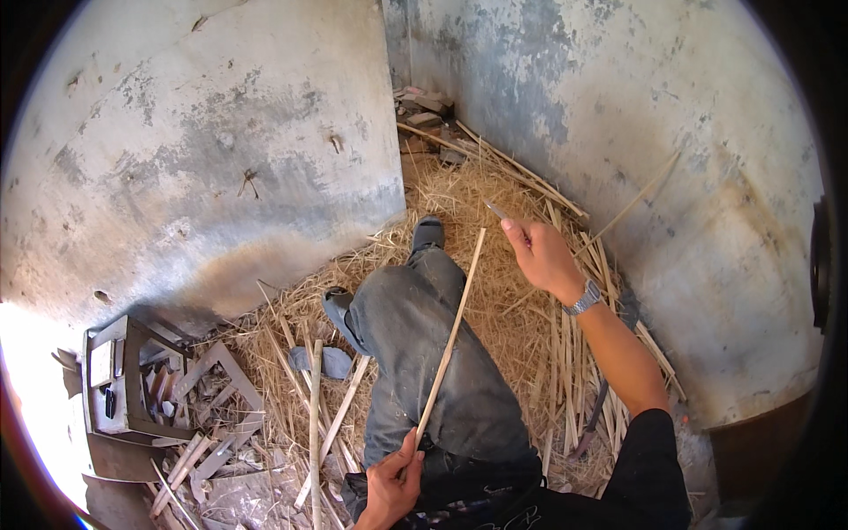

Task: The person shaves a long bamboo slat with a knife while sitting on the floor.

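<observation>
Currently, the left hand point(393, 481) was closed around the near end of a long thin cane strip point(450, 340), which ran up across the person's outstretched leg point(424, 353) toward the far foot. The right hand point(541, 256) was raised to the right of the strip's far tip, fingers closed on a small knife point(495, 210) whose blade pointed away from the strip and was not touching it. Straw point(495, 309) covered the floor on both sides of the leg, with more cut canes point(565, 389) lying right of it and a wooden frame point(124, 380) well to its left.

Risks, as judged: the strip lay directly over the leg, so a blade slipping along it could reach the trousers or the left hand. A one-ended grip could let the strip flex or split off-line.
</observation>
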### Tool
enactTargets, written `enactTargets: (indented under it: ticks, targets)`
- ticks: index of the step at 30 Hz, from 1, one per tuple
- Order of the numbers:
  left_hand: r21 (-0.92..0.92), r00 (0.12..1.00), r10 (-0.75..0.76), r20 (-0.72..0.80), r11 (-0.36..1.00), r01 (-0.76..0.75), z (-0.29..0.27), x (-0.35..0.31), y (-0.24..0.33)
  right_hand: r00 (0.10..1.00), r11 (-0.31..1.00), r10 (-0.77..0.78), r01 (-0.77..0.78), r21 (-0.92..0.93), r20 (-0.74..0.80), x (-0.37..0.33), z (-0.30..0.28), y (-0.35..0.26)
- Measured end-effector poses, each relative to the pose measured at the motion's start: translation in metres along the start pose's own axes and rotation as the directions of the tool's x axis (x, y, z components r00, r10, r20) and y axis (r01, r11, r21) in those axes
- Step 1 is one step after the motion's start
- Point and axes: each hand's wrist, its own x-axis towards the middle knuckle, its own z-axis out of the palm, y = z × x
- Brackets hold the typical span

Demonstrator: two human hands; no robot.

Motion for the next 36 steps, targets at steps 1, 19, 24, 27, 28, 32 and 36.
enactTargets:
  ticks: [1,19,24,27,28,32,36]
  targets:
    - [0.041,1.0,-0.016,0.021,0.999,0.015,-0.002,0.002,0.003,0.999,1.0,-0.027,0.027,0.013,0.02,-0.002,-0.002,-0.002]
    - [0.104,0.989,-0.134,0.063,0.986,0.127,-0.003,0.009,0.018,0.947,0.941,-0.251,0.287,-0.178,0.201,-0.053,0.049,-0.028]
    - [-0.02,0.986,-0.162,0.039,0.986,0.163,-0.002,-0.005,0.017,0.994,0.953,0.108,-0.097,-0.286,0.023,0.029,0.017,0.027]
    - [0.06,0.976,-0.209,0.065,0.977,0.205,-0.015,-0.02,0.003,0.983,0.953,0.052,-0.101,-0.285,-0.175,0.037,-0.016,0.052]
    - [-0.014,0.989,-0.145,0.001,0.989,0.145,-0.015,-0.023,-0.013,0.974,0.958,-0.022,-0.044,-0.284,-0.224,0.039,-0.029,0.042]
    - [-0.125,0.976,-0.139,-0.17,0.985,0.118,-0.031,-0.015,-0.012,0.984,0.905,-0.177,0.156,-0.397,-0.017,0.021,-0.048,-0.06]
    - [-0.379,0.974,-0.164,-0.153,0.921,0.096,-0.04,0.005,0.017,0.807,0.664,-0.59,0.468,-0.583,-0.025,0.011,-0.056,-0.116]
